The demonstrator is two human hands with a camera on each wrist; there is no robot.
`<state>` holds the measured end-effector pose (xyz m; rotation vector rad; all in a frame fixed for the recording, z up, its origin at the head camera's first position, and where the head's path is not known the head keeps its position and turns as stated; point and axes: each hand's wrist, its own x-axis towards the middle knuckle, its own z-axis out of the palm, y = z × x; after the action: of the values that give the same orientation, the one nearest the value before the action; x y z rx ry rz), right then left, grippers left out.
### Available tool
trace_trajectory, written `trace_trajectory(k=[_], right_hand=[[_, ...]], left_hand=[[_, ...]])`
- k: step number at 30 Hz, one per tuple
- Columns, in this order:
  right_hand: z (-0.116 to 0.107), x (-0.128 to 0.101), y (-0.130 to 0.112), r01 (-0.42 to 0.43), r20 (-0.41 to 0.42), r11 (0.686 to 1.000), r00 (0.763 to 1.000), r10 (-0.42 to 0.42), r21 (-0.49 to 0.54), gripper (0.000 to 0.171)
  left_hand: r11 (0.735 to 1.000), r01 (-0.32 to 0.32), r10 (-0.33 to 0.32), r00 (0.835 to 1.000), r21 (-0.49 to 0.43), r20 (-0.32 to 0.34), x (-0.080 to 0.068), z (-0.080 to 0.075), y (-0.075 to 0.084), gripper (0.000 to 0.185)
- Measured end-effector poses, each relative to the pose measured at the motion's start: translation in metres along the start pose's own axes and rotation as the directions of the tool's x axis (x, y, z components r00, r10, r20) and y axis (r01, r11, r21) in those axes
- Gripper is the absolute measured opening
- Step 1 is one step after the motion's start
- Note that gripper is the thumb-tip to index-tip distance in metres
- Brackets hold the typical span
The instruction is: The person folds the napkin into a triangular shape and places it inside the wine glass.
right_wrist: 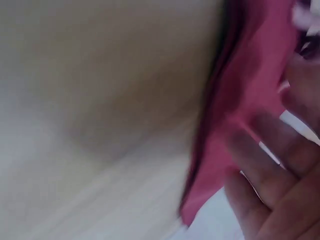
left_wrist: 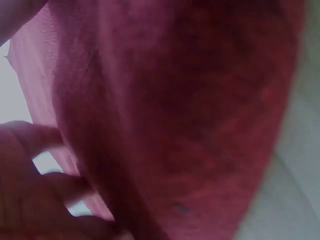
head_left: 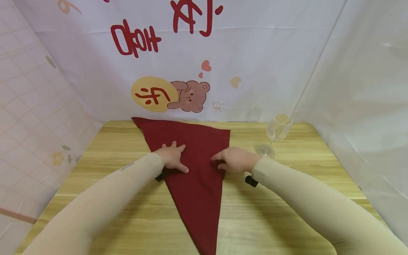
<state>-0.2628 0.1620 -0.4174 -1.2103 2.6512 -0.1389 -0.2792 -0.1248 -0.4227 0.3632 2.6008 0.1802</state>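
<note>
Wooden surface under a white backdrop: red napkin, triangular, long axis toward the person. Left hand flat, fingers apart, on it; right hand at right edge, grip unclear.

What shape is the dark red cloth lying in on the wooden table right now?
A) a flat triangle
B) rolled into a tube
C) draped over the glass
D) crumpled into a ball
A: the head view shows the red cloth spread flat as a triangle on the table, with the left hand and right hand resting on it, and the wine glass standing apart beside it.
</note>
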Motion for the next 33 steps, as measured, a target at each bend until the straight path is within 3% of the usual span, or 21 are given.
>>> trace_trajectory(k=[3,6,10,14,19,22,25,30,33], right_hand=[[-0.001,0.006,0.016,-0.077,0.011,0.997,0.997,0.077,0.004,0.053],[0.001,0.009,0.030,-0.160,0.090,0.987,0.983,0.159,0.005,0.067],[0.003,0.010,0.039,-0.232,0.149,0.973,0.962,0.229,0.005,0.085],[0.001,0.008,0.037,-0.276,0.148,0.961,0.950,0.275,-0.016,0.092],[-0.004,0.001,0.024,-0.301,0.137,0.948,0.940,0.313,-0.100,0.083],[-0.005,-0.006,0.012,-0.291,0.140,0.947,0.941,0.308,-0.134,0.065],[-0.007,-0.013,-0.002,-0.270,0.140,0.954,0.947,0.288,-0.131,0.046],[-0.006,-0.025,-0.024,-0.231,0.116,0.965,0.962,0.246,-0.126,0.047],[-0.005,-0.030,-0.031,-0.213,0.106,0.972,0.969,0.223,-0.099,0.043]], left_hand=[[0.999,-0.051,0.051,0.999,0.005,0.008,0.005,-0.001,0.003,0.105],[0.997,-0.080,0.080,0.997,-0.004,0.013,0.010,-0.002,0.006,0.101],[0.997,-0.080,0.080,0.997,-0.010,0.002,0.017,-0.003,0.010,0.097],[0.996,-0.087,0.086,0.996,-0.023,-0.026,0.021,-0.006,0.012,0.089],[0.992,-0.126,0.125,0.991,-0.016,-0.052,0.027,-0.009,0.012,0.084],[0.992,-0.124,0.124,0.990,0.010,-0.067,0.029,-0.010,0.012,0.083],[0.995,-0.089,0.094,0.990,0.050,-0.103,0.030,-0.011,0.012,0.084],[0.985,-0.039,0.075,0.974,0.168,-0.212,0.025,-0.014,0.018,0.077],[0.979,-0.003,0.062,0.958,0.204,-0.280,0.015,-0.011,0.031,0.063]])
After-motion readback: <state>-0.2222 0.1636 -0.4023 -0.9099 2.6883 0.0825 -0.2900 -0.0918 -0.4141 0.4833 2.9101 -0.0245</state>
